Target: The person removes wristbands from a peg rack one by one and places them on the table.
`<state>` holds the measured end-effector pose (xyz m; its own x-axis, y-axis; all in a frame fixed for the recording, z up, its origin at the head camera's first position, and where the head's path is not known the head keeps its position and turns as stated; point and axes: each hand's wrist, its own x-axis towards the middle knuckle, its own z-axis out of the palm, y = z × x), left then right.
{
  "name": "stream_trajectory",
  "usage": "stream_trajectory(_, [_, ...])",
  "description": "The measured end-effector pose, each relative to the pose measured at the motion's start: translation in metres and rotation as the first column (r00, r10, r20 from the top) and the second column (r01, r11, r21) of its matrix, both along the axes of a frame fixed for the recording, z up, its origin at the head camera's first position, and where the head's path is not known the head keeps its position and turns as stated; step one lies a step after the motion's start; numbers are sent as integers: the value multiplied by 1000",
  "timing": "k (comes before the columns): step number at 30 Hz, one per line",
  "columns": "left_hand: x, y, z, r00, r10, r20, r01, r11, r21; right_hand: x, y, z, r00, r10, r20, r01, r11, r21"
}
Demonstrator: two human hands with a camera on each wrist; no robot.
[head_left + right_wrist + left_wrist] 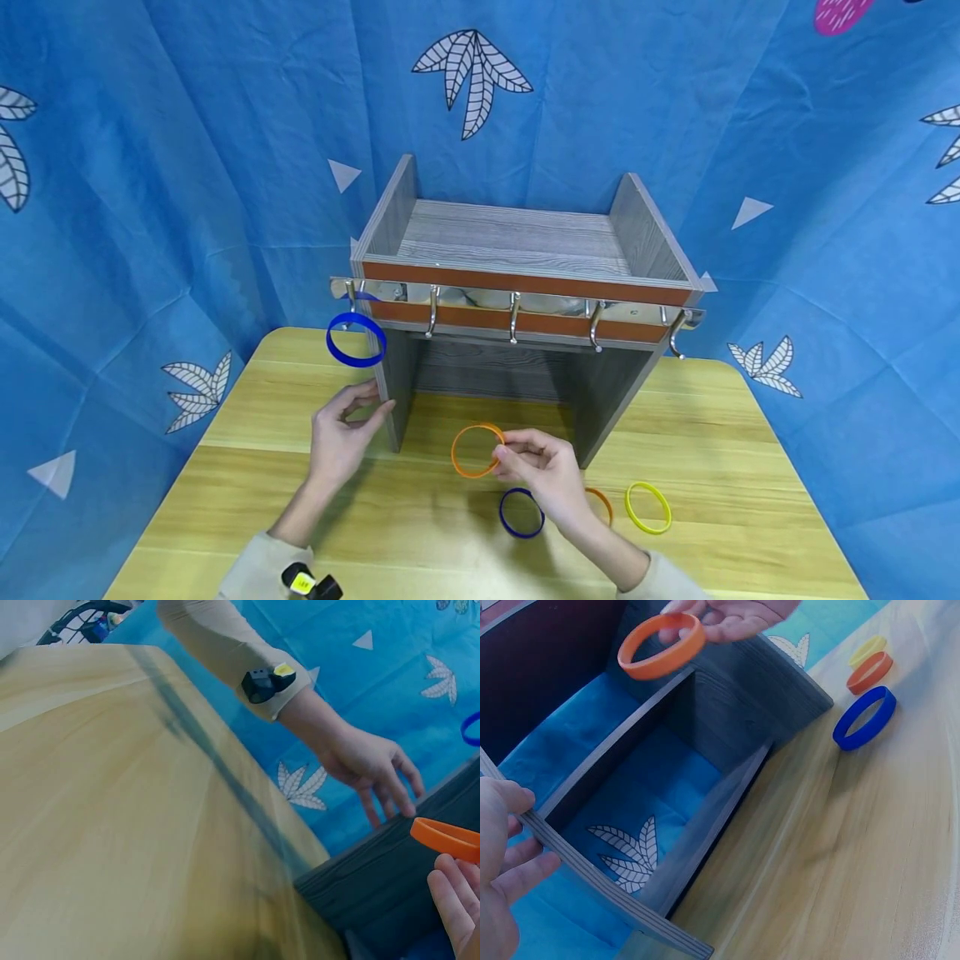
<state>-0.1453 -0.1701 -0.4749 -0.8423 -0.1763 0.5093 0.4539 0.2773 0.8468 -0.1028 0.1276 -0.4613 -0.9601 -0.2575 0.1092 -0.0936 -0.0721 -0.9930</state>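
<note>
My right hand (543, 471) pinches an orange silicone wristband (477, 451) at its right side, held up before the shelf's opening. The band also shows in the left wrist view (662, 646) and partly in the right wrist view (447, 840). My left hand (342, 437) holds the front edge of the left side panel of a grey wooden shelf (384, 392), thumb toward the front and fingers on the outer side. Above it, a blue wristband (356, 339) hangs from the leftmost hook of the metal hook rail (551, 308).
On the wooden table (720, 450) lie a dark blue wristband (522, 513), another orange one (600, 506) partly behind my right wrist, and a yellow one (648, 507). Several other hooks along the rail hold nothing. A blue patterned cloth (255, 150) stands behind.
</note>
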Motion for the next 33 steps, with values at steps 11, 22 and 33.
stream_trajectory(11, [0, 0, 0, 1000, 12, 9, -12, 1000, -11, -3, -4, -23, 991, 32, 127, -37, 998, 43])
stream_trajectory(22, [0, 0, 1, 1000, 8, -4, -8, 1000, -6, -4, -5, -38, 977, 57, 207, -78, 992, 95])
stream_trajectory(33, [-1, 0, 0, 1000, 9, 8, -9, 1000, -5, -5, -9, -49, 974, 72, 217, -104, 984, 145])
